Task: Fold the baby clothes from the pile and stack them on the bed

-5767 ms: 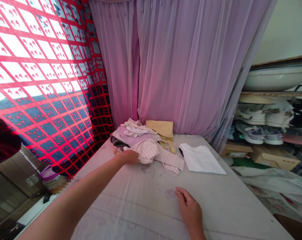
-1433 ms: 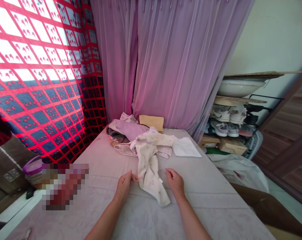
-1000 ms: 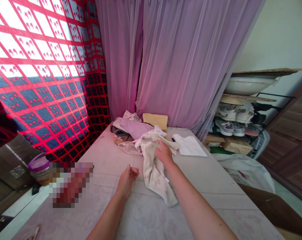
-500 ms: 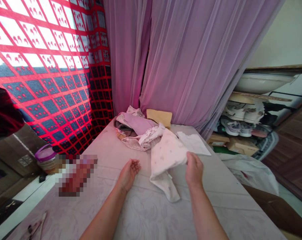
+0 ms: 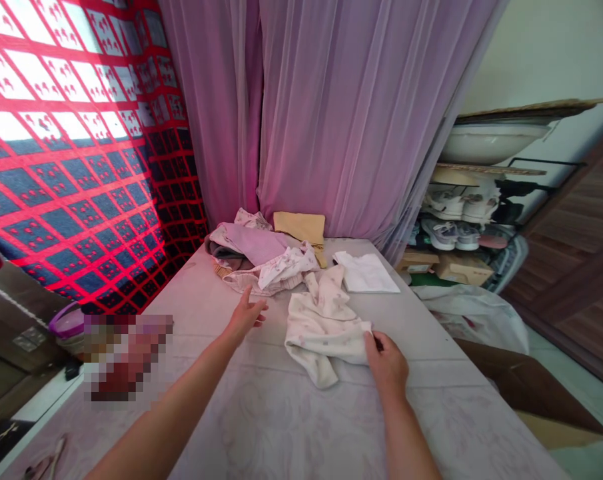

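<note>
A cream garment with small prints (image 5: 326,330) lies crumpled on the pale patterned cover (image 5: 281,420). My right hand (image 5: 388,360) pinches its right edge between thumb and fingers. To the left of the garment, my left hand (image 5: 246,317) is above the cover with its fingers apart, holding nothing. Just beyond it sits a loose pile of pink and white clothes (image 5: 261,250). Folded yellow cloth (image 5: 301,227) is behind the pile, and a folded white cloth (image 5: 366,272) lies to the right of it.
Purple curtains (image 5: 341,120) hang behind the surface. On the right, a rack holds shoes (image 5: 451,233) and a white basin (image 5: 491,143), with an open cardboard box (image 5: 526,387) nearer. A purple-lidded container (image 5: 67,321) stands at the left.
The cream garment has come down onto the cover and lies more spread out, still in my right hand. My left hand has moved forward towards the clothes pile. The view has turned slightly right.
</note>
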Action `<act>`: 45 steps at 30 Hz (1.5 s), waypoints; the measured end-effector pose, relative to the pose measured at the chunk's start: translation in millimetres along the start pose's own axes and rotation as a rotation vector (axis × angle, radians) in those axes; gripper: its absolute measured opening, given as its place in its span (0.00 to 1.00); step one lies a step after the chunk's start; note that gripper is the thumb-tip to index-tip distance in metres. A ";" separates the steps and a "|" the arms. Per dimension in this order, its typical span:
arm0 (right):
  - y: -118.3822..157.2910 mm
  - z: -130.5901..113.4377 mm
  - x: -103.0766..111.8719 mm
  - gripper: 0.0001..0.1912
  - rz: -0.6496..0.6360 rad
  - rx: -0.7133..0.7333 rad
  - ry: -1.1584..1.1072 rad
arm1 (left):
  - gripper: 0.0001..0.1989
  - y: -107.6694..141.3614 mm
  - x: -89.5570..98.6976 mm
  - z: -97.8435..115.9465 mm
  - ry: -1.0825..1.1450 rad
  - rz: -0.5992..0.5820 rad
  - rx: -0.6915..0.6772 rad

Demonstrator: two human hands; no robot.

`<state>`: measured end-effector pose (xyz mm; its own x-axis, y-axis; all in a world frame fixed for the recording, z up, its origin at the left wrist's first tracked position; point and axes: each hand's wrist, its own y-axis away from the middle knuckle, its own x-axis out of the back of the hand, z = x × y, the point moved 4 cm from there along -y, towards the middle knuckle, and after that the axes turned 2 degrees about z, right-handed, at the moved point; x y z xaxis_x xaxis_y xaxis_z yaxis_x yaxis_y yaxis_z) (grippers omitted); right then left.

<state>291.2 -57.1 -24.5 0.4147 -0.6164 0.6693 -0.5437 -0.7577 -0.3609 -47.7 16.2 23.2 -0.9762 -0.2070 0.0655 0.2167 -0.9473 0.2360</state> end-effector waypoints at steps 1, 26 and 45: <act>-0.5 0.8 -0.7 0.25 -0.005 -0.003 -0.014 | 0.40 -6.2 -3.9 9.6 -0.076 -0.002 0.001; 6.9 -56.5 -1.6 0.15 -0.072 0.471 -0.367 | 0.28 -12.8 -106.7 68.2 -0.737 -0.468 -0.781; 65.6 -143.6 21.9 0.12 -0.401 0.892 -0.389 | 0.13 42.8 -154.1 55.8 -1.293 -0.772 -1.603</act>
<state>159.8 -89.5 59.8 0.7368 -0.1919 0.6483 0.3540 -0.7074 -0.6117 112.8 21.2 77.3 -0.1517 -0.2128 0.9653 -0.9534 -0.2262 -0.1997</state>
